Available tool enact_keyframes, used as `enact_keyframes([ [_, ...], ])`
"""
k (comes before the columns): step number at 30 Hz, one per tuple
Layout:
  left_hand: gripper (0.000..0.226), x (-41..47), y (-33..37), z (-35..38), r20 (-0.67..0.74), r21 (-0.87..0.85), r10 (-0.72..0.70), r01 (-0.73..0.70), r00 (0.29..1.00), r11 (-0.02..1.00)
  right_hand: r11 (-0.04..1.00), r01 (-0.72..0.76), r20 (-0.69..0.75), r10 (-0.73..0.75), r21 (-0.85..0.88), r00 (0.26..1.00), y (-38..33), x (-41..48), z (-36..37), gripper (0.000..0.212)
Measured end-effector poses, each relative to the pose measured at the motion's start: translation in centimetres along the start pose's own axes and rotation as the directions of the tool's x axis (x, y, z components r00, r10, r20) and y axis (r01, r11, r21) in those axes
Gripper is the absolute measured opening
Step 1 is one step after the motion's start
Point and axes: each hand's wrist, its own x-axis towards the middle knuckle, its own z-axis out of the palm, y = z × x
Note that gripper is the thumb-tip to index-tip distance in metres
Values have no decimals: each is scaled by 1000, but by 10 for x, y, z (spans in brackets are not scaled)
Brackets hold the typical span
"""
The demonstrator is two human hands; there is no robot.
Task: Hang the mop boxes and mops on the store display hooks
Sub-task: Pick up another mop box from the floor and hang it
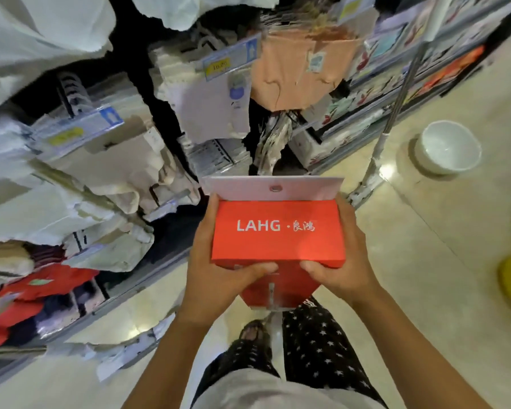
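Both hands, left and right, grip the red mop box (white flap up), fingers curled round it.

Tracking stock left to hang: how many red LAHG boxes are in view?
1: the red LAHG box, held between left hand and right hand, low centre. Others may be hidden.

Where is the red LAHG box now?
The red box is centre of the head view, gripped between the left hand and right hand before the cloth racks; a mop pole stands to its right.
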Motion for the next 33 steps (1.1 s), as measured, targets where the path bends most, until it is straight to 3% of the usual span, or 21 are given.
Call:
enact_keyframes([
  [6, 120, -41, 6, 7, 239, 63, -22, 7, 971, 998, 988, -155, -227, 148, -15, 963, -18, -90, -4, 109],
  [10, 103, -61, 13, 34, 419, 46, 17, -41, 908, 998, 977, -212, -395, 200, 14, 897, -28, -146, -16, 103],
  [13, 106, -78, 15, 60, 532, 96, 23, -87, 847, 992, 959, -281, -507, 264, 44, 821, -35, -190, -29, 107],
  [22, 108, -154, 27, 163, 896, 139, -38, -197, 443, 970, 901, -411, -791, 351, 139, 501, -52, -358, -67, 108],
  [33, 112, -363, 34, 293, 997, 38, -56, -348, -43, 937, 859, -347, -906, 419, 377, 52, -97, -596, -82, 106],
])
